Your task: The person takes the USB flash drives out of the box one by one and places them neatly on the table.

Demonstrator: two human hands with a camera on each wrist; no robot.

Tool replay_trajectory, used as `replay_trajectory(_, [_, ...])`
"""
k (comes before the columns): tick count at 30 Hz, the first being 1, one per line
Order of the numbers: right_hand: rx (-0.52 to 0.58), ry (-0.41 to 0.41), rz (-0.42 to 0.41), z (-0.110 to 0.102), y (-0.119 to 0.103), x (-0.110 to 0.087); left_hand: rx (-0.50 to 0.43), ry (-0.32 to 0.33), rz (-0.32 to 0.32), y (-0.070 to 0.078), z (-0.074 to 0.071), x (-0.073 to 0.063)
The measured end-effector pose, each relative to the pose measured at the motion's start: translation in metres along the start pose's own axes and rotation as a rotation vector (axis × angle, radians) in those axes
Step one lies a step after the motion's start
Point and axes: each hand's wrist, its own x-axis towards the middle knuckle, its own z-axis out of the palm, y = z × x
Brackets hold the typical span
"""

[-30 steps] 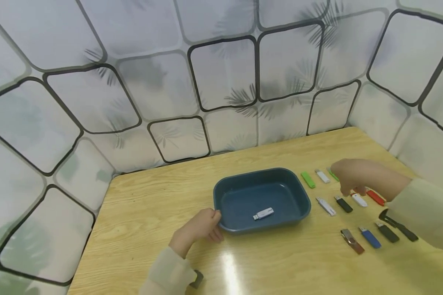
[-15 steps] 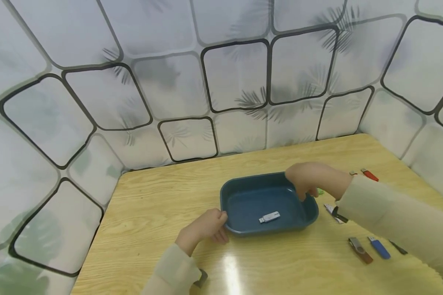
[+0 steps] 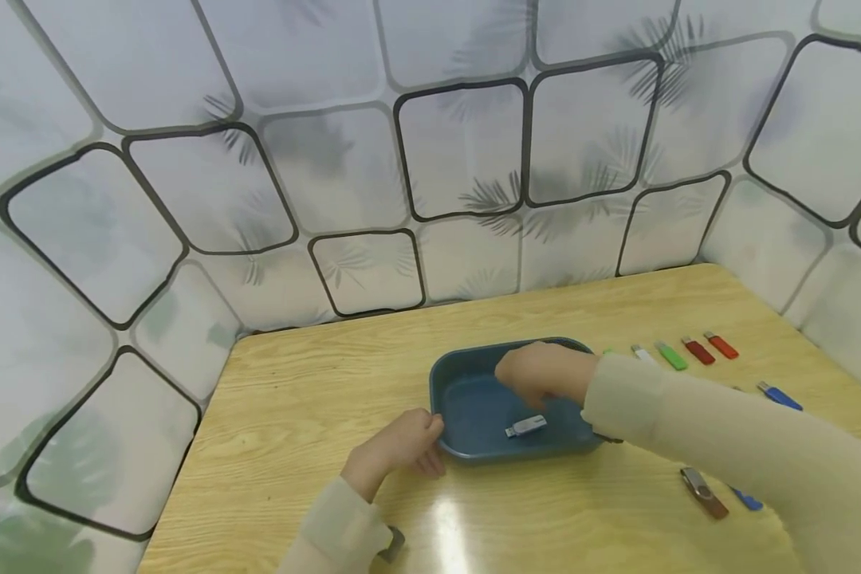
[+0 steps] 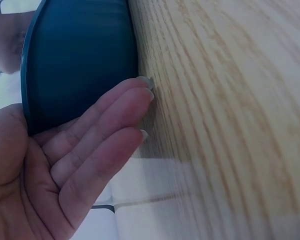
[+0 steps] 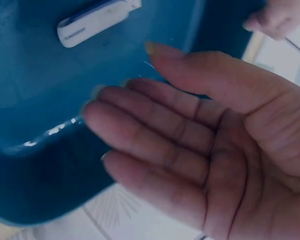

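A dark blue plastic basin (image 3: 466, 458) stands on the wooden table. One white USB stick (image 3: 526, 426) lies on its floor; the right wrist view also shows this USB stick (image 5: 92, 22). My left hand (image 3: 402, 442) holds the basin's near left corner, thumb hooked over the rim. In the left wrist view, that hand's fingers (image 4: 107, 110) lie along the outer wall, their tips near the table. My right hand (image 3: 545, 373) hovers inside the basin above the stick. Seen from the right wrist, the right hand (image 5: 190, 135) has loosely bent fingers, thumb apart, and nothing visible in it.
Several USB sticks lie in rows on the right, among them a red one (image 3: 721, 344), a green one (image 3: 670, 355), a blue one (image 3: 780, 395) and a brown-and-silver one (image 3: 703, 493). My right sleeve (image 3: 732, 430) covers others. A patterned fabric wall (image 3: 466, 151) borders the table.
My right hand has moved left from above the USB sticks, over the basin's right rim, into the basin. My left hand has kept its hold. The head view has shifted slightly.
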Motion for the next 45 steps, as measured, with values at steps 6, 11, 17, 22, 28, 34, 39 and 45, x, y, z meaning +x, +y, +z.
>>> replay_trajectory(6, [-0.036,0.016,-0.066,0.014,-0.009,0.017,-0.002,-0.012,0.001,0.0,0.002,-0.001])
replay_trajectory(11, [-0.035,-0.028,-0.104,0.026,-0.018,0.033,-0.009,-0.009,-0.002,-0.002,0.004,-0.007])
replay_trajectory(17, [-0.05,-0.064,-0.107,0.036,-0.025,0.047,-0.029,0.012,-0.017,-0.005,0.007,-0.009])
replay_trajectory(22, [-0.063,-0.072,-0.084,0.038,-0.027,0.051,-0.037,0.016,-0.009,-0.005,0.009,-0.007])
replay_trajectory(28, [-0.099,-0.066,-0.056,0.041,-0.019,0.051,-0.03,0.022,0.01,-0.002,0.012,-0.004])
replay_trajectory(34, [-0.061,-0.087,-0.06,0.033,-0.003,0.041,-0.007,0.019,0.031,0.002,0.01,-0.002])
replay_trajectory(39, [-0.009,-0.071,-0.089,0.016,0.013,0.026,0.008,0.013,0.025,0.004,0.007,-0.001])
replay_trajectory(45, [0.042,0.0,-0.169,-0.004,0.034,0.006,-0.008,0.017,0.005,0.003,0.004,0.0])
